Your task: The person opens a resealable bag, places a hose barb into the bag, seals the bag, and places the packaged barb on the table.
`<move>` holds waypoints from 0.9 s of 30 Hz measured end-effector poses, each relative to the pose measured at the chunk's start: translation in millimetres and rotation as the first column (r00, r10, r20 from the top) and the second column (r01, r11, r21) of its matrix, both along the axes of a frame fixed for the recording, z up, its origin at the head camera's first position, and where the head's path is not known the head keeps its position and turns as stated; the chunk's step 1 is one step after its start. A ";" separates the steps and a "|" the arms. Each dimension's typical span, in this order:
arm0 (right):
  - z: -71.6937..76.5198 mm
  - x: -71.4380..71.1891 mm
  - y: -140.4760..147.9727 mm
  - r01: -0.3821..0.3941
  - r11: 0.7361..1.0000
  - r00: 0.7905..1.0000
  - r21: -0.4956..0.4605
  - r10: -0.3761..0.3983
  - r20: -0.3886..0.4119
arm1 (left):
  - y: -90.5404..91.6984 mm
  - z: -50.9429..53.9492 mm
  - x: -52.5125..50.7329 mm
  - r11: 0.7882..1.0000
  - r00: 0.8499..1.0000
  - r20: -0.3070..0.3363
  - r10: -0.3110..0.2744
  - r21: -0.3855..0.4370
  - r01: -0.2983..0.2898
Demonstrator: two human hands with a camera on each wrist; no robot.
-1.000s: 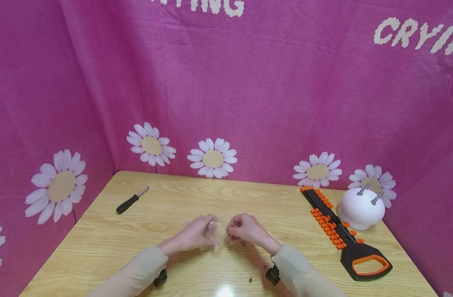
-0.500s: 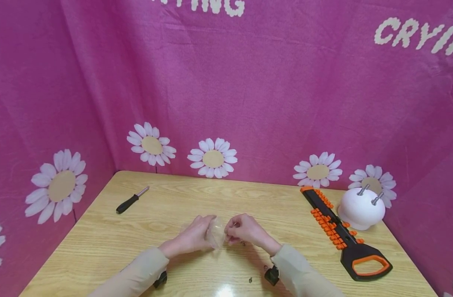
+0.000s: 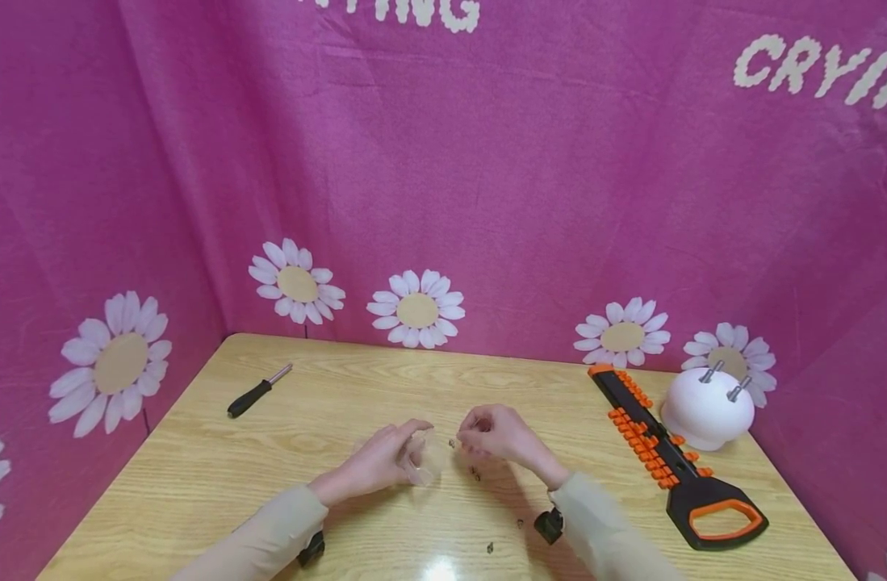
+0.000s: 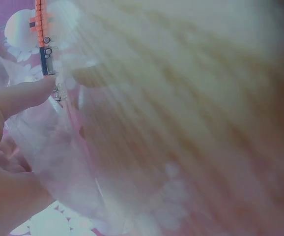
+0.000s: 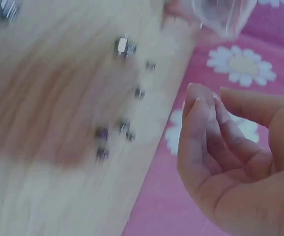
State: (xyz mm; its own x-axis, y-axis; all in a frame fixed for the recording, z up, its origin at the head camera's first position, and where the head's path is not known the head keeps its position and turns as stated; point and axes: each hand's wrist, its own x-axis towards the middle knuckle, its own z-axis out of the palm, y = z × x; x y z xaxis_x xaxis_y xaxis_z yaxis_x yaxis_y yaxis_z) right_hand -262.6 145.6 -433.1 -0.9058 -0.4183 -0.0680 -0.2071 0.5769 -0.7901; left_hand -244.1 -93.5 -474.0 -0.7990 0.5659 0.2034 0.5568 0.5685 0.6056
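Observation:
A clear plastic bag (image 3: 432, 461) is held in my left hand (image 3: 378, 461), near the middle of the table. In the left wrist view, the thumb and fingers grip the crumpled bag (image 4: 53, 142), and a few small shiny bits show by the thumb tip. My right hand (image 3: 503, 436) hovers just to the right, fingers bent and thumb near the fingertips. The right wrist view shows a gap there with nothing visible in it. Below and beside this hand lie several small dark metal pieces (image 5: 124, 47), blurred; one metal piece (image 3: 452, 443) lies between the hands.
A black-handled screwdriver (image 3: 250, 398) lies on the wooden table (image 3: 327, 379) at left. On the right are a black and orange rack-like tool with a loop handle (image 3: 715, 504) and a white rounded object with two metal pegs (image 3: 708, 411). A pink flowered cloth hangs behind.
My right hand has moved right and slightly away from me, off the bag. A small metal piece now shows between the hands. The left hand stays with the bag, its thumb spread wider.

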 end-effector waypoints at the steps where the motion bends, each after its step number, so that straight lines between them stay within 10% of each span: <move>1: 2.0 -3.1 5.7 0.022 0.999 0.999 0.028 -0.021 -0.033 | 0.1 -0.1 0.4 1.000 1.000 -0.005 -0.001 0.001 0.001; 7: -2.0 -18.5 41.6 0.103 0.984 0.976 0.146 -0.072 -0.207 | 1.0 -0.6 2.0 0.999 1.000 -0.024 -0.018 0.039 0.019; 15: -22.9 -19.9 63.7 -0.017 0.971 0.962 0.238 0.080 -0.259 | 2.1 -6.7 0.6 0.981 0.975 0.208 -0.082 0.188 0.043; 27: -29.3 -16.9 60.9 0.012 0.964 0.951 0.265 0.071 -0.302 | 5.7 -6.1 2.5 0.998 0.980 0.194 -0.041 0.046 0.033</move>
